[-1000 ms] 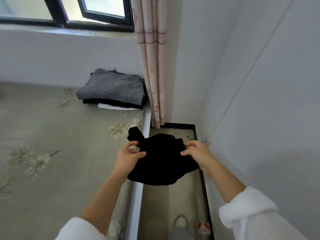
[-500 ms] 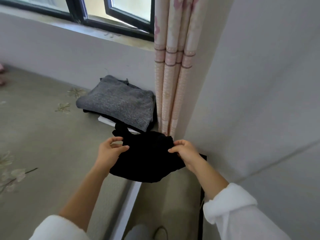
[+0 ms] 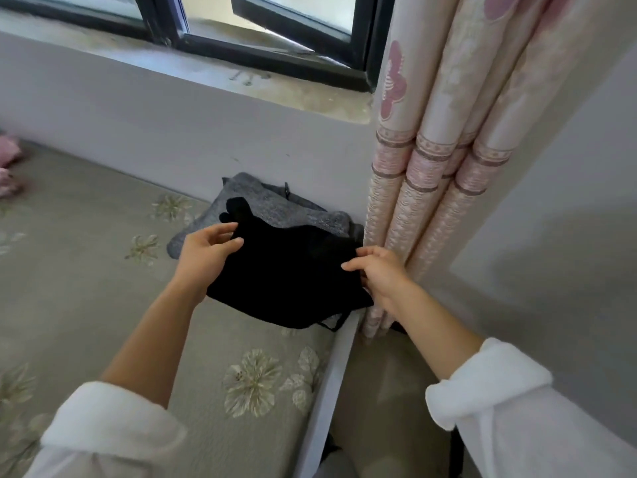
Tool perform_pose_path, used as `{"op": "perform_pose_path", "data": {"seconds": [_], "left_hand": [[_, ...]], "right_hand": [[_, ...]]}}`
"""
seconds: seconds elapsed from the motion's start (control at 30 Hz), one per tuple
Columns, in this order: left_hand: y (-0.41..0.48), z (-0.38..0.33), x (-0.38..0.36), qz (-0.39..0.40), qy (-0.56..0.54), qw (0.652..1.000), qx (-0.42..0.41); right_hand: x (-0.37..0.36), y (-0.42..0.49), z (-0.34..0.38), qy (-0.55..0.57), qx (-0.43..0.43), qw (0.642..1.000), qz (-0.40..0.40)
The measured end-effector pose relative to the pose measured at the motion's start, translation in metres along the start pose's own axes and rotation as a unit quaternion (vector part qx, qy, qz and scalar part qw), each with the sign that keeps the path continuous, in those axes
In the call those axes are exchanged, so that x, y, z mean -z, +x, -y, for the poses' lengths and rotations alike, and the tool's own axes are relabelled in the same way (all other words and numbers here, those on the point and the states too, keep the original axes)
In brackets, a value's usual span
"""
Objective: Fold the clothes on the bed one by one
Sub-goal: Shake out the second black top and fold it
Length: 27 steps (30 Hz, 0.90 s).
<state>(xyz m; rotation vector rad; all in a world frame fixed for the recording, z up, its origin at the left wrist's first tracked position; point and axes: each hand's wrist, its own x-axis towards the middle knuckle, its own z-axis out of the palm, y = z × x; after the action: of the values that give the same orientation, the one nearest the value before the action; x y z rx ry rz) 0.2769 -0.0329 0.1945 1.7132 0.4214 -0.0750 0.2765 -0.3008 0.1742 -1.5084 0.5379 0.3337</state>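
Gripping black garment (image 3: 289,274) | left hand (image 3: 203,257) | right hand (image 3: 382,274) | arms outstretched

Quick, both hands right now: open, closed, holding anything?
Left hand: closed in a pinch grip on the left edge of the black garment.
Right hand: closed on the garment's right edge.

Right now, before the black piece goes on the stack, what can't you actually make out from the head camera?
- Folded stack, head view: only the grey top layer shows; the black garment covers its near side, so the layers beneath are hidden.
- Black garment: too dark to read its folds or type.
- Pink items: cut off by the left edge.
- Right hand: fingertips tuck behind the cloth, so the grip is unclear.
- Left hand: palm hidden.
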Motion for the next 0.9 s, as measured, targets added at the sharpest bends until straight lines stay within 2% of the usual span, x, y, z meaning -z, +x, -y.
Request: {"op": "perform_pose_path", "data": {"seconds": [0.2,0.33,0.4,0.47,0.53,0.57,0.7,0.8,0.9], "left_hand": [[0.113,-0.052,0.018,-0.005,0.011,0.998,-0.059],[0.183,-0.045,0.029,-0.048,0.039,0.997,-0.053],[0.206,-0.012,0.031,-0.079,0.103,0.992,-0.004],[0.214,0.029,0.032,-0.061,0.180,0.978,0.086],[0.211,0.063,0.030,-0.028,0.182,0.969,0.162],[0.210,0.076,0.029,-0.027,0.160,0.970,0.182],[0.211,0.100,0.026,-0.073,0.129,0.969,0.198],[0.217,0.100,0.027,-0.104,0.102,0.975,0.168],[0.218,0.096,0.035,-0.167,0.013,0.981,0.096]], "right_hand": [[-0.048,0.064,0.050,0.066,0.019,0.997,-0.030],[-0.063,0.101,0.043,0.080,0.006,0.994,-0.068],[-0.067,0.118,0.022,0.013,-0.028,0.996,-0.084],[-0.069,0.129,-0.004,-0.101,-0.078,0.988,-0.082],[-0.070,0.134,-0.027,-0.199,-0.107,0.972,-0.068],[-0.071,0.136,-0.036,-0.202,-0.117,0.970,-0.063],[-0.081,0.147,-0.050,-0.074,-0.177,0.979,-0.067],[-0.083,0.153,-0.046,-0.031,-0.202,0.977,-0.059],[-0.073,0.149,-0.040,-0.016,-0.208,0.978,0.025]]}}
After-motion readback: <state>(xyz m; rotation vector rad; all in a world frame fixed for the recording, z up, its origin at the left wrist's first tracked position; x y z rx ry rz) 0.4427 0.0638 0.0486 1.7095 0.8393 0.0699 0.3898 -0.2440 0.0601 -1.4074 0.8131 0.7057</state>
